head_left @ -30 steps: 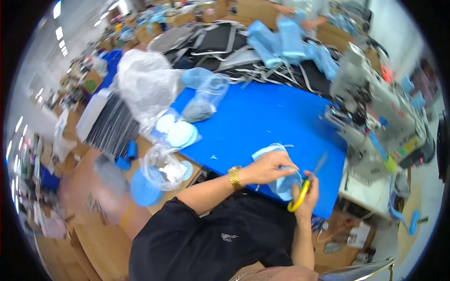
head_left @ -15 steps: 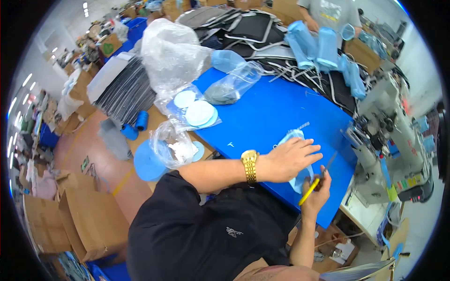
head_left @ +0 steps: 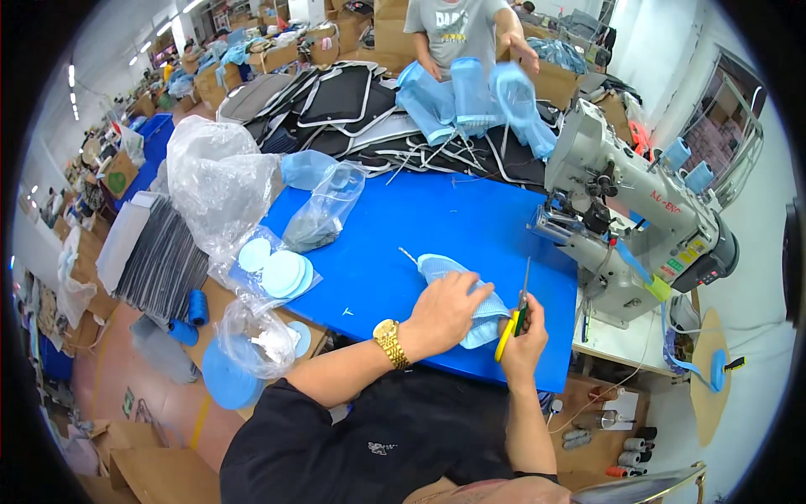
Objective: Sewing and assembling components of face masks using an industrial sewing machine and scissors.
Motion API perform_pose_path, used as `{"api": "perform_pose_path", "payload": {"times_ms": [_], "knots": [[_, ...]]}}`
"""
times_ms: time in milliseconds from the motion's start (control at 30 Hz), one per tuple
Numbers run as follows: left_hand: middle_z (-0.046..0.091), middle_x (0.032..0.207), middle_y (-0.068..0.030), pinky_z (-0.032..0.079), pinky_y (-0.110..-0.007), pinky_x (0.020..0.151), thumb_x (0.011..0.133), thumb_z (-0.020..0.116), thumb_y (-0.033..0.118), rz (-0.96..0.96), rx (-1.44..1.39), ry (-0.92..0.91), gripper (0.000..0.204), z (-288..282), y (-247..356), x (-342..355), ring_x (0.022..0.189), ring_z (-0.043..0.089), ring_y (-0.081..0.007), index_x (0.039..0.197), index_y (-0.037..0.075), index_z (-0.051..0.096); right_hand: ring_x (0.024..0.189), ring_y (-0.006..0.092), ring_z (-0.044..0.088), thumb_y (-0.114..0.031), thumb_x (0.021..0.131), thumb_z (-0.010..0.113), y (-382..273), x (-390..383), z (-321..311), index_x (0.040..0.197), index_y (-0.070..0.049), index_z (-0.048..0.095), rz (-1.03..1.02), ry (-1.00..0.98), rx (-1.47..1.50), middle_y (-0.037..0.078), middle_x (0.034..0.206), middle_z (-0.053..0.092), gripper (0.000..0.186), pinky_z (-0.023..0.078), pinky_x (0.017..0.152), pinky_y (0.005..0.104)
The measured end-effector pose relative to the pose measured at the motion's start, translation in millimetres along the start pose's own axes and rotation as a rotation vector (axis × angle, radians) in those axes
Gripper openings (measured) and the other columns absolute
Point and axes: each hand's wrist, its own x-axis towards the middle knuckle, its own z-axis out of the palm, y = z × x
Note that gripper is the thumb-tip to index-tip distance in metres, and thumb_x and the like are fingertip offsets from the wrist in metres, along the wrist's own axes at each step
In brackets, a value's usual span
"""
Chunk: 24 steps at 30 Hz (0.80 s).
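Note:
A light blue mesh fabric piece (head_left: 482, 331), round-edged and soft, rests on the blue tabletop (head_left: 403, 227) with a thin cord sticking out at its far left end. My left hand (head_left: 447, 309), a gold watch at its wrist, lies over the mesh with bent fingers gripping it. In my right hand (head_left: 525, 343) is a pair of scissors (head_left: 505, 338) with yellow and dark green handles. Their blades point up and away, just right of the mesh. Part of the mesh is hidden under my left hand.
A grey sewing machine (head_left: 638, 193) stands at the right. Black padded panels (head_left: 336, 101) and blue mesh tubes (head_left: 472, 92) are piled at the far side, where another person (head_left: 457, 34) stands. Plastic bags (head_left: 214, 168), pale blue discs (head_left: 283, 273) and blue thread spools (head_left: 197, 307) lie left.
The view has shifted, bringing more of the sewing machine in. My left hand has gone from flat and outstretched to curled on the mesh. The scissors now point more upright. The other person's arm is raised.

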Motion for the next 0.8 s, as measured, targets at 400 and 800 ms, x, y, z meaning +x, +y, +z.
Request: {"api": "perform_pose_path", "payload": {"times_ms": [400, 800], "knots": [[0.061, 0.110, -0.0137, 0.040, -0.045, 0.102, 0.071, 0.066, 0.003, 0.110, -0.287, -0.132, 0.037, 23, -20, -16, 0.112, 0.055, -0.0318, 0.107, 0.006, 0.060, 0.085, 0.0136, 0.061, 0.004, 0.076, 0.069, 15, -27, 7, 0.123, -0.002, 0.053, -0.022, -0.143, 0.080, 0.008, 0.099, 0.063, 0.050, 0.050, 0.075, 0.0271], [0.068, 0.089, -0.0093, 0.050, -0.031, 0.075, 0.081, 0.069, 0.011, -0.225, -0.716, -0.324, 0.017, 26, -23, -26, 0.082, 0.065, -0.0229, 0.096, 0.003, 0.068, 0.084, 0.0098, 0.059, 0.005, 0.081, 0.066, 19, -40, -3, 0.125, 0.000, 0.050, 0.115, -0.222, 0.228, 0.004, 0.094, 0.061, 0.047, 0.049, 0.075, 0.0238]]}}
